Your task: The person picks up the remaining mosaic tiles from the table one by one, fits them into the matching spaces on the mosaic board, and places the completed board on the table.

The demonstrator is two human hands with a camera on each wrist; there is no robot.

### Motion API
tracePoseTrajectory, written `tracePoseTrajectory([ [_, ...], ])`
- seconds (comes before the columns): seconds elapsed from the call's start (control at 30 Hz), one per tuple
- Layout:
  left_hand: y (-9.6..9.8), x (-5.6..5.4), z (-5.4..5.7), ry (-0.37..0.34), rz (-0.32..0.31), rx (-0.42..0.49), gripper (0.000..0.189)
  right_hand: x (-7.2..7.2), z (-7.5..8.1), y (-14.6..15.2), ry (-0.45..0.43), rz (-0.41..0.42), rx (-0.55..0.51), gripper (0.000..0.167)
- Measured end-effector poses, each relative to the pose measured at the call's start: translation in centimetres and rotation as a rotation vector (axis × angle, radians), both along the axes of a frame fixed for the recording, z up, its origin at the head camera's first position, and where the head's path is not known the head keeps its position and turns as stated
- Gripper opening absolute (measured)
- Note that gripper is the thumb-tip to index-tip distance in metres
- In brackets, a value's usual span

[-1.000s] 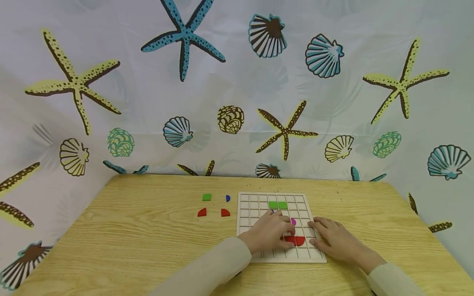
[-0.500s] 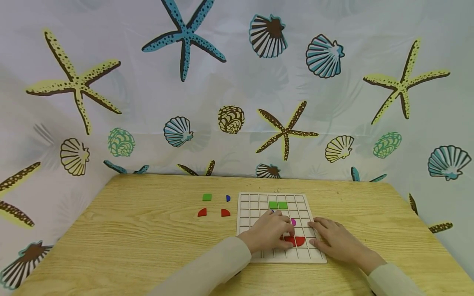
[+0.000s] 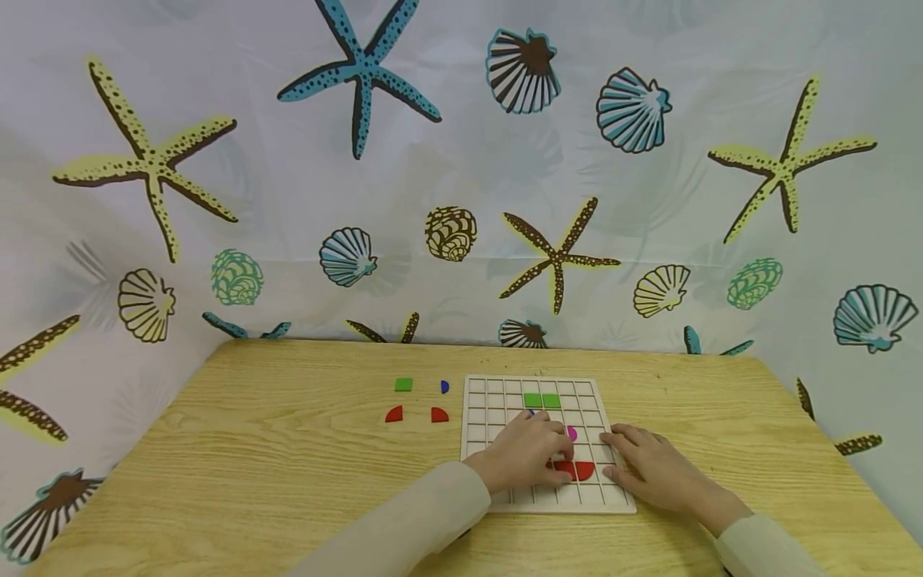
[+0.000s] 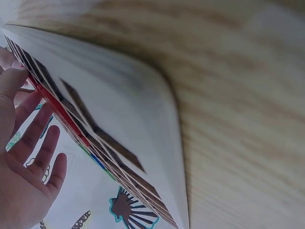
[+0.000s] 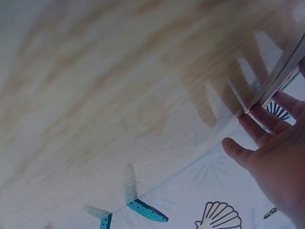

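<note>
A white gridded board (image 3: 526, 498) lies on the wooden table. My left hand (image 3: 521, 450) reaches over it, thumb and fingertips together at the red pieces in the lower rows. It pinches a red piece (image 4: 25, 85), mostly hidden by the fingers. Beside the fingertips, a red rounded piece (image 3: 585, 470) sits in its cell. Two green squares (image 3: 542, 400) are in an upper row, with a magenta piece (image 3: 572, 433) below and a blue piece (image 3: 531, 413) partly covered. My right hand (image 3: 659, 473) rests at the board's right edge, fingers extended and touching the rim.
Left of the board lie a green square (image 3: 404, 385), a small blue half-disc (image 3: 445, 387) and two red quarter-circles, one further left (image 3: 394, 413) and one nearer the board (image 3: 439, 414). A shell-patterned curtain (image 3: 461, 304) surrounds the table's back and sides.
Both hands stay almost still. A little more red shows between the left thumb and fingers than before. The board and loose pieces keep their places.
</note>
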State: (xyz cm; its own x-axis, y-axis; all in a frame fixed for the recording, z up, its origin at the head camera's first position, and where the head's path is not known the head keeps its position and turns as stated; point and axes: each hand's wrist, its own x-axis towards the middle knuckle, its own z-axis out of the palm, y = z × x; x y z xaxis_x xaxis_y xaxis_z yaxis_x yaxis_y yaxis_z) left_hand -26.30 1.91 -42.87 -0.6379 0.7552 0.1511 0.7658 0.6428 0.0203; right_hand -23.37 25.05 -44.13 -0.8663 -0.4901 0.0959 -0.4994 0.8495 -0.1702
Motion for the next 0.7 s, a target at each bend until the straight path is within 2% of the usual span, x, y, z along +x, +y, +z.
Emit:
tracePoseTrajectory([
  [0.2, -0.2, 0.1, 0.1, 0.011, -0.008, 0.014, 0.023, 0.0, -0.1, 0.0, 0.004, 0.002, -0.005, 0.051],
  [0.4, -0.8, 0.4, 0.8, -0.009, -0.019, 0.04, 0.026, 0.0, -0.1, 0.0, 0.005, 0.004, -0.006, 0.051],
  [0.7, -3.2, 0.5, 1.2, 0.004, -0.011, 0.074, 0.023, 0.0, -0.2, 0.0, 0.017, 0.011, -0.005, 0.05],
])
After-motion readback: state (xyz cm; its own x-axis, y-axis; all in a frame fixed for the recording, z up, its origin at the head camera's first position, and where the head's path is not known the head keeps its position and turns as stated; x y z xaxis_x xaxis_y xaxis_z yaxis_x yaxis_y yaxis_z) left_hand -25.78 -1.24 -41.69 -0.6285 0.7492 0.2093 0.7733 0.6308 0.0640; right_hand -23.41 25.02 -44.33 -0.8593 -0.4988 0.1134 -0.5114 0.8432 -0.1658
